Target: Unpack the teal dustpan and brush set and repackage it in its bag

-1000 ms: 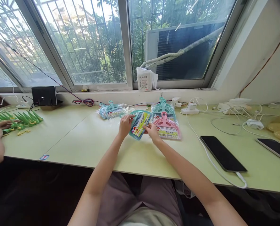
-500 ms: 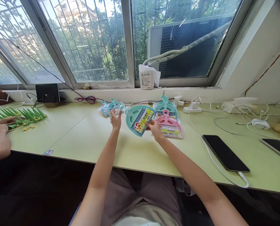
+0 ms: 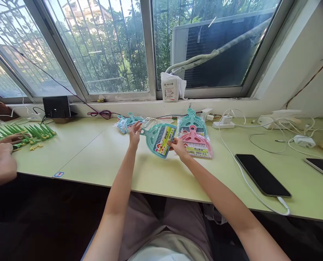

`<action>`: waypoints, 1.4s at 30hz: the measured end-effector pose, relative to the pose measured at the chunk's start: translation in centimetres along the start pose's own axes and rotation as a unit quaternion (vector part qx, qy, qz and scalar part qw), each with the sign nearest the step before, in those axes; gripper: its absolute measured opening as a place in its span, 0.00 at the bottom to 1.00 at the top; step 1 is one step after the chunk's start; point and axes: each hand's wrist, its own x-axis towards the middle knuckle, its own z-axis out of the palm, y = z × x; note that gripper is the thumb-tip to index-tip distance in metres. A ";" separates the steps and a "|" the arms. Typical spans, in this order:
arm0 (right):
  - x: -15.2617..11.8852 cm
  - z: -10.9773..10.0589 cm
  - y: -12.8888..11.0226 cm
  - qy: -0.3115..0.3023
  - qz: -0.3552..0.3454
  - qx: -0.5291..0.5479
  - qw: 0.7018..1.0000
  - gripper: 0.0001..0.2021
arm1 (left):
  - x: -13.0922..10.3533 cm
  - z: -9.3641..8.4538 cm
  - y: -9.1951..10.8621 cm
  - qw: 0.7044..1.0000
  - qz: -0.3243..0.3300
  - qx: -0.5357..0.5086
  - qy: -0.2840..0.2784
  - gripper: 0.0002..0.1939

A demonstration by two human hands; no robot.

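A teal dustpan-and-brush set [image 3: 153, 139] with a yellow printed label is held up over the table, tilted with its handle to the left. My right hand [image 3: 179, 148] grips its wide edge at the label's lower right. At the handle end, my left hand [image 3: 134, 137] has its fingers closed together on the tip. On the right lie a pink dustpan set [image 3: 195, 137] and, partly under it, another teal dustpan set [image 3: 190, 117], both in clear plastic. Smaller teal dustpan sets [image 3: 130, 119] lie behind my left hand, partly hidden by it.
Two phones [image 3: 261, 175] lie on the right, one with a white charging cable. White chargers and tangled cables [image 3: 283, 127] spread behind them. A tablet [image 3: 56, 107] stands at the back left. Another person's hands [image 3: 3, 150] are among green plastic pieces [image 3: 38, 132] at far left.
My left hand's spread fingers have closed in on the handle end of the teal dustpan set. The set has turned slightly; my right hand still holds its edge.
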 end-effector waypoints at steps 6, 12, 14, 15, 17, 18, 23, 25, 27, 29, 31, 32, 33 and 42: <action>-0.1 0.0 -0.3 0.030 -0.004 0.059 0.998 0.10 | -0.4 -0.2 0.8 0.953 -0.030 0.180 0.240 0.30; -0.3 -0.2 -0.8 0.052 -0.019 0.100 0.993 0.12 | 0.3 -1.1 0.2 0.959 -0.181 0.033 0.216 0.31; -0.3 -0.1 -0.7 0.054 -0.023 0.101 0.993 0.12 | -0.1 -0.7 0.4 0.981 -0.169 -0.064 0.068 0.31; -0.3 0.0 -0.5 0.056 -0.025 0.097 0.993 0.12 | -0.4 -0.4 0.6 0.984 -0.151 -0.097 0.000 0.32; -0.2 0.1 -0.2 0.063 -0.025 0.084 0.994 0.12 | -1.0 0.3 1.2 0.983 -0.110 -0.124 -0.078 0.33; -0.2 0.2 -0.1 0.067 -0.025 0.078 0.994 0.12 | -1.2 0.6 1.5 0.983 -0.095 -0.128 -0.091 0.32; -0.2 0.4 0.2 0.051 -0.025 0.088 0.995 0.11 | -1.4 0.6 2.4 0.983 -0.091 -0.138 -0.084 0.34; -0.2 0.3 0.1 0.044 -0.020 0.102 0.994 0.11 | -1.4 0.5 2.5 0.978 -0.102 -0.152 -0.096 0.35; -0.3 0.4 0.2 0.045 -0.014 0.115 0.992 0.12 | -1.7 0.9 2.7 0.975 -0.106 -0.170 -0.097 0.33; -0.4 0.7 0.4 0.046 -0.006 0.124 0.991 0.12 | -2.4 1.7 2.9 0.974 -0.109 -0.182 -0.084 0.30; -0.6 1.0 0.7 0.044 0.003 0.128 0.991 0.12 | -3.1 2.7 3.1 0.971 -0.122 -0.189 -0.082 0.27; -0.7 1.2 0.8 0.041 0.004 0.131 0.990 0.12 | -3.5 3.1 3.2 0.968 -0.131 -0.195 -0.087 0.26; -0.8 1.3 0.9 0.039 0.003 0.135 0.990 0.12 | -3.8 3.5 3.3 0.964 -0.138 -0.206 -0.096 0.25; -0.6 1.1 1.1 0.080 -0.039 0.175 0.981 0.15 | -5.1 5.2 2.9 0.934 -0.148 -0.289 -0.152 0.31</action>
